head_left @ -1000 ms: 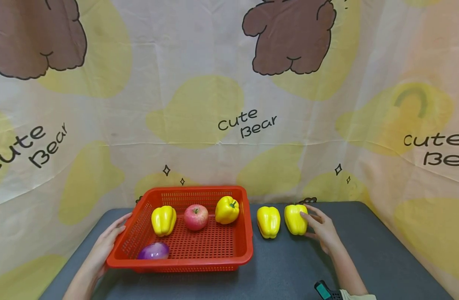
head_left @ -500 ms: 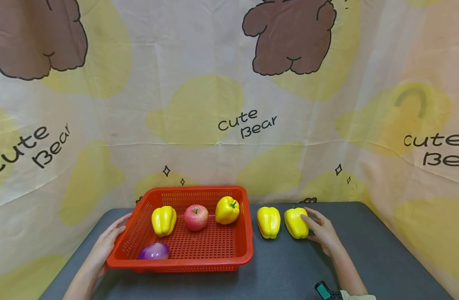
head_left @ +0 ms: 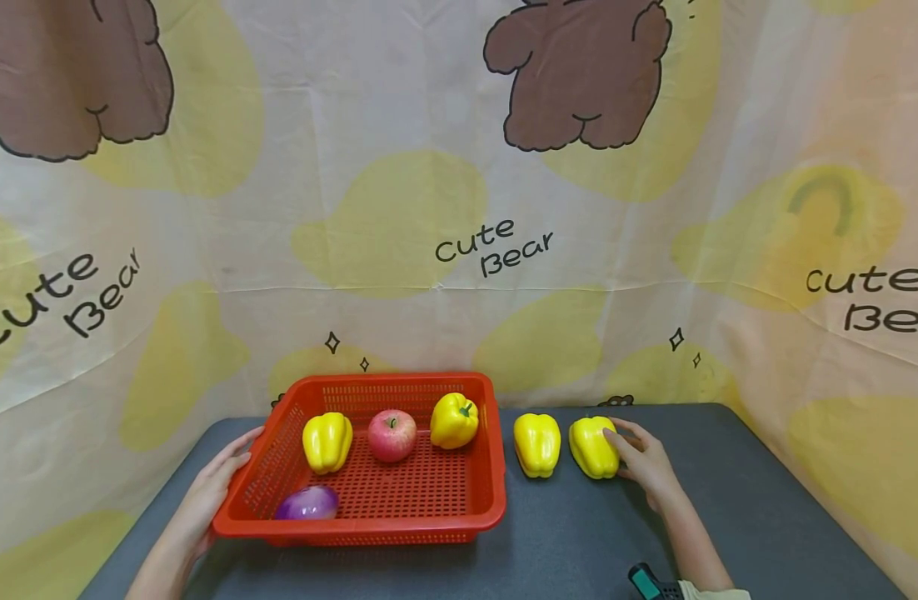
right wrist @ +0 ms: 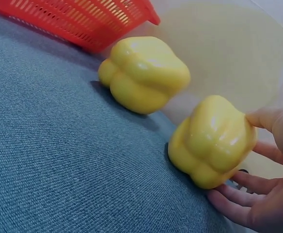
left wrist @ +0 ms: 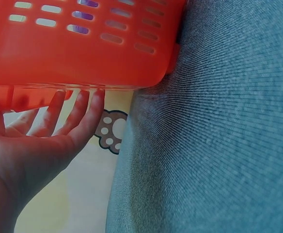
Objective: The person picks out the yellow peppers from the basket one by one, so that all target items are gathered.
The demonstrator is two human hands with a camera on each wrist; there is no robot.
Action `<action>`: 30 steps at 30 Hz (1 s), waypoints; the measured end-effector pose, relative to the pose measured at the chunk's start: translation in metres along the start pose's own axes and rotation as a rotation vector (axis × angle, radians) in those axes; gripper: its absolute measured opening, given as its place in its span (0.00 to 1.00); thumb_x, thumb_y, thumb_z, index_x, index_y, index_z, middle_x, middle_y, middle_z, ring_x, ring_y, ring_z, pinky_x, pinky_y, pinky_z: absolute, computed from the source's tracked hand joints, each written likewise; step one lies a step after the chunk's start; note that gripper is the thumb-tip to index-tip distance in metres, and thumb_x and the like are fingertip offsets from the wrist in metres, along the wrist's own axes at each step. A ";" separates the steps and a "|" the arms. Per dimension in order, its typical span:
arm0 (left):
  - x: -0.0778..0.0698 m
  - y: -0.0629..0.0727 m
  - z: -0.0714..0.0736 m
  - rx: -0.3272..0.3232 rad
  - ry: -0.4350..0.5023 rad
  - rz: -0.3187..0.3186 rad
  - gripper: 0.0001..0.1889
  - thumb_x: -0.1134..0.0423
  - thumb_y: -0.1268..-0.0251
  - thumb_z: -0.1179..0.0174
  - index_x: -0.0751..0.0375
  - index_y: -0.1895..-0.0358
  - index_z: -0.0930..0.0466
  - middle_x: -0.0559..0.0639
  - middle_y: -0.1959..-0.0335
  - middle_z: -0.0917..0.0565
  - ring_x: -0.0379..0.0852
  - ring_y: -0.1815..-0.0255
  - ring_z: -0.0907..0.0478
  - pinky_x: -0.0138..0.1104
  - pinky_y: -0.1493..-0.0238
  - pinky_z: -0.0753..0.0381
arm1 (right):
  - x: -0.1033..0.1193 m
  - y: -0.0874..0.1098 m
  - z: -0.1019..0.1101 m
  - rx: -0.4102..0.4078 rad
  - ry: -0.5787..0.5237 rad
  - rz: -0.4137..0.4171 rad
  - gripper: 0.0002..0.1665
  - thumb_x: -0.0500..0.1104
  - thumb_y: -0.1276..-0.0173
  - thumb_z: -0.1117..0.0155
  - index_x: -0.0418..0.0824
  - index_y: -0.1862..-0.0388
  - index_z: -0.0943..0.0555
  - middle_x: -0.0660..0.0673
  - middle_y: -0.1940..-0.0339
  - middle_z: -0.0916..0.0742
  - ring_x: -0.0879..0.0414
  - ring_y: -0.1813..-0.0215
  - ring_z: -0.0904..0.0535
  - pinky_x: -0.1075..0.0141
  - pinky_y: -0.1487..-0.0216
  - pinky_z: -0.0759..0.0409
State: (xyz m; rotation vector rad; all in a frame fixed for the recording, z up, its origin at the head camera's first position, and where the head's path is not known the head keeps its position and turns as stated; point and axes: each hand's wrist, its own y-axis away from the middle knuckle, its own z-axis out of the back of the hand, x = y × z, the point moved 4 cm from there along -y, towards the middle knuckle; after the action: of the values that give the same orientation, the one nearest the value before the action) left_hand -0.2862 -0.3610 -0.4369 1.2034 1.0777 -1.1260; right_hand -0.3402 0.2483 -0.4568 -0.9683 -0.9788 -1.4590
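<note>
Along the left side of a red plastic basket (head_left: 360,525), my left hand (head_left: 209,490) rests with its fingers stretched out. In the left wrist view, those fingertips meet the outer wall just under the rim. My right hand (head_left: 649,467) has its thumb and fingers on either side of a yellow bell pepper (head_left: 592,447), which lies on the dark table. The right wrist view shows the thumb on its stem end and the fingers low beside it. A second yellow bell pepper (head_left: 537,446) lies between that one and the basket.
Inside the basket are a yellow bell pepper (head_left: 327,442), a red apple (head_left: 392,436), another yellow bell pepper (head_left: 455,421) with a green stem and a shiny purple rounded vegetable (head_left: 308,503). A printed bear cloth (head_left: 399,208) hangs behind the blue-grey table (head_left: 564,542).
The bell pepper at my right hand has tipped slightly, its lower end shifting right and toward me. My right hand has moved slightly with it. The left hand and basket stay put.
</note>
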 end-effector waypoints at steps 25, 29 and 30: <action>0.002 0.000 0.000 0.013 0.002 -0.029 0.31 0.49 0.10 0.63 0.52 0.14 0.54 0.25 0.50 0.19 0.35 0.49 0.15 0.39 0.48 0.11 | 0.001 0.001 0.003 0.006 0.005 0.016 0.39 0.54 0.14 0.46 0.32 0.17 0.41 0.20 0.23 0.33 0.28 0.28 0.27 0.48 0.39 0.14; 0.002 -0.001 0.001 0.013 0.012 -0.032 0.30 0.50 0.10 0.63 0.51 0.14 0.53 0.26 0.50 0.18 0.35 0.49 0.15 0.38 0.49 0.11 | 0.006 0.004 0.005 0.013 0.013 0.032 0.39 0.52 0.14 0.45 0.31 0.17 0.42 0.19 0.23 0.33 0.28 0.30 0.25 0.47 0.39 0.15; 0.002 -0.001 0.001 0.012 0.010 -0.029 0.30 0.50 0.10 0.63 0.51 0.14 0.53 0.26 0.50 0.18 0.35 0.49 0.15 0.38 0.49 0.11 | 0.007 0.005 0.006 0.015 0.015 0.036 0.39 0.51 0.14 0.45 0.31 0.17 0.42 0.19 0.23 0.33 0.28 0.30 0.25 0.47 0.39 0.15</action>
State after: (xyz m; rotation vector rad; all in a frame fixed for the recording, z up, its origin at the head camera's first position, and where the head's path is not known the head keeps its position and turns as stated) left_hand -0.2871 -0.3617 -0.4389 1.2071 1.1006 -1.1512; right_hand -0.3359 0.2510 -0.4480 -0.9581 -0.9562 -1.4251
